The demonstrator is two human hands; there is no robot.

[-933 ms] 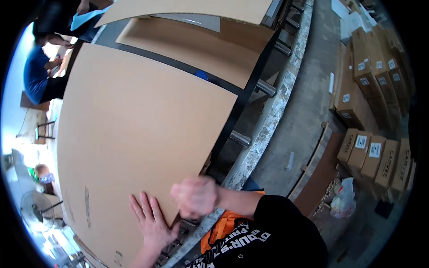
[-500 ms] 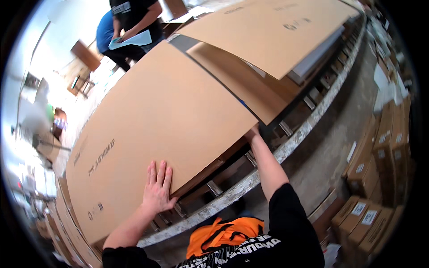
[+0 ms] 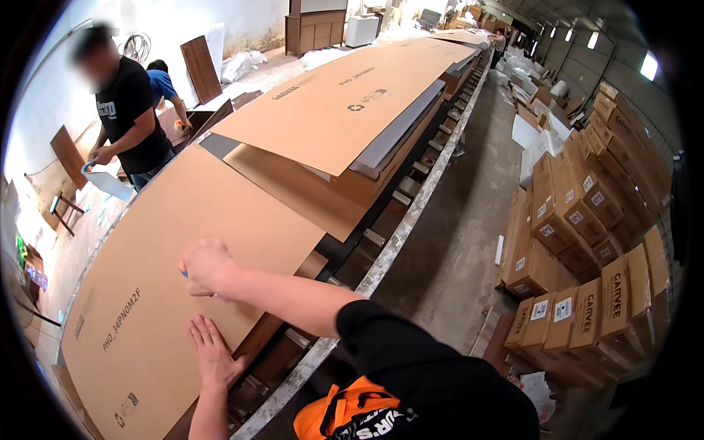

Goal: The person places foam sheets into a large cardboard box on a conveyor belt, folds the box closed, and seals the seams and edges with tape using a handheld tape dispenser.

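Head view: open left hand [image 3: 213, 356] touches the cardboard sheet [image 3: 150, 238], which spreads left and ahead of it, long axis near-left to far-right; farther forward, the right hand [image 3: 207, 270] is closed, contents unclear.

From the right hand [image 3: 209, 268], room lies open over the flat cardboard [image 3: 147, 293] from 8 round to 12 o'clock. The left hand [image 3: 213, 355] blocks 6 o'clock; the right forearm [image 3: 293, 297] bars between 3 and 4. At 1 o'clock a raised flap [image 3: 323, 110] overhangs, a gap beneath.
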